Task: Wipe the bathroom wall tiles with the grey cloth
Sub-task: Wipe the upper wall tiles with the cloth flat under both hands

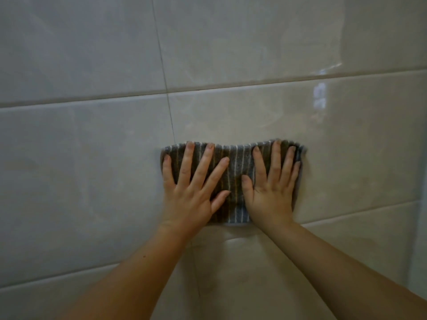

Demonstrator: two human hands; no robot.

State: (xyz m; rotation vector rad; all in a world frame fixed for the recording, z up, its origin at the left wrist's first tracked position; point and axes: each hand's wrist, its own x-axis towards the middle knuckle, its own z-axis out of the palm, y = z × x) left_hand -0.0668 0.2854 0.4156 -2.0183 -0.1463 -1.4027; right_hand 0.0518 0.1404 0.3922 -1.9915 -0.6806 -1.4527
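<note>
Probably a bathroom: glossy beige wall tiles throughout.

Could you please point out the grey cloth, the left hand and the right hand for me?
grey cloth (234, 165): head view, striped middle between the hands.
left hand (188, 197): head view, back of the hand.
right hand (270, 197): head view, back of the hand.

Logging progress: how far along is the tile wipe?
Done: cannot tell; no clear wiped-versus-unwiped boundary shows on the glossy tiles. In hand: left hand and right hand both press flat, fingers spread, on the cloth, which lies against the tile just right of the vertical grout line. Left: presumably most of the wall; tiles all around show no cloth contact.
</note>
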